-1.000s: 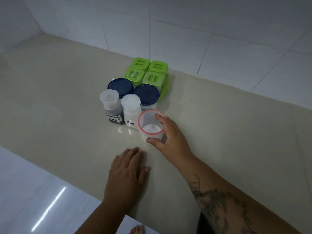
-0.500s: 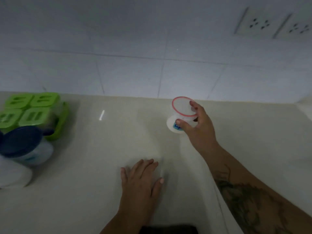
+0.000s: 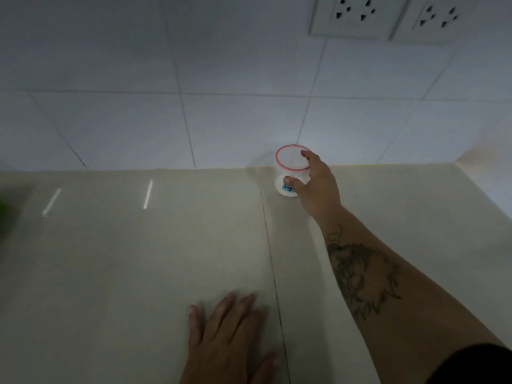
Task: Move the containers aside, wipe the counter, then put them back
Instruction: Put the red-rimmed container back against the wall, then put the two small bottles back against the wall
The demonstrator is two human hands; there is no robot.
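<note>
A small clear container [image 3: 288,176] with a red-rimmed lid and a blue label stands on the beige counter [image 3: 166,259], close to the tiled back wall. My right hand [image 3: 318,187] grips it from the right, thumb on the label side and a finger on the lid rim. My left hand [image 3: 230,345] lies flat, palm down, fingers spread, on the counter near the front edge. The other containers are out of view except a blurred green sliver [image 3: 3,214] at the far left edge.
A seam [image 3: 273,273] runs front to back across the counter just right of my left hand. Two wall sockets [image 3: 357,15] sit high on the white tiled wall. The counter ends at a raised corner [image 3: 471,167] on the right.
My right hand has carried the red-rimmed container from the group on the left across to the right, near the back wall. The view swung right; the other containers left the frame.
</note>
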